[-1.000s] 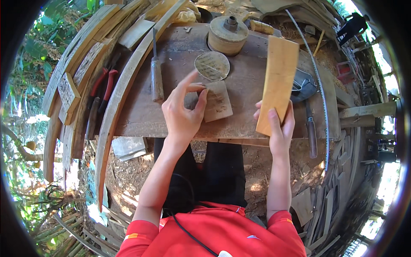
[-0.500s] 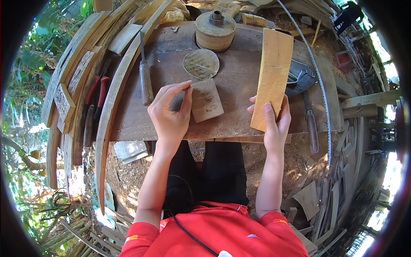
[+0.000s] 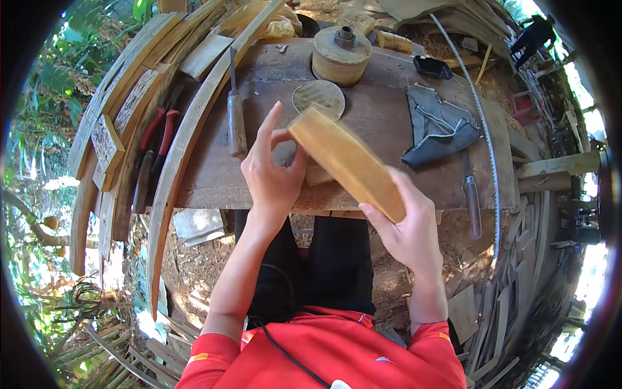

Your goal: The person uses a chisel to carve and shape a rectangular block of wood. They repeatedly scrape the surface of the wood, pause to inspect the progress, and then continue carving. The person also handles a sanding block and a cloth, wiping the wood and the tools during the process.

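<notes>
My right hand (image 3: 405, 223) grips the near end of a long yellowish wooden block (image 3: 346, 162), tilted so its far end points up and to the left over the workbench (image 3: 382, 117). My left hand (image 3: 272, 172) rests on a flat grey stone (image 3: 285, 154) lying on the bench, its forefinger stretched out. The block's far end sits just above that hand and the stone. A round flat disc (image 3: 318, 97) lies behind them, and a thick round wooden wheel (image 3: 341, 55) stands farther back.
A chisel with a wooden handle (image 3: 234, 110) lies left of my left hand. A grey cloth (image 3: 437, 126) and another handled tool (image 3: 471, 194) lie at the right. Curved planks (image 3: 175, 162) and red-handled pliers (image 3: 159, 139) are stacked at the left.
My right hand has swung the wooden block from upright at the right over to the left, tilting it above the stone. My left hand stays on the stone.
</notes>
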`<action>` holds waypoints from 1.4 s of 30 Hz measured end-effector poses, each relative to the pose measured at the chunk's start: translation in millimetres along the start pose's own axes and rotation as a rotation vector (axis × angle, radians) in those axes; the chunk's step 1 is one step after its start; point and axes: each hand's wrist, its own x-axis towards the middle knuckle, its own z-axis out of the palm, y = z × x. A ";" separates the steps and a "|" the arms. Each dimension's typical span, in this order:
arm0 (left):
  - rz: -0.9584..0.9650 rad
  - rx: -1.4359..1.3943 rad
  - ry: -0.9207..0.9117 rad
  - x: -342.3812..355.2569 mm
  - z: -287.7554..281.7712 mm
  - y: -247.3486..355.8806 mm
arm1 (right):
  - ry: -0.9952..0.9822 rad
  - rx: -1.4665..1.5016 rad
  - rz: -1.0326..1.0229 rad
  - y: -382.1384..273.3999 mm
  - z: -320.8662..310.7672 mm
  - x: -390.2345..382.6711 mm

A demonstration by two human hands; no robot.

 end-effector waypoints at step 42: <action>0.154 -0.110 -0.135 1.3 -5.3 5.5 | 0.176 0.789 0.330 59.0 20.2 2.1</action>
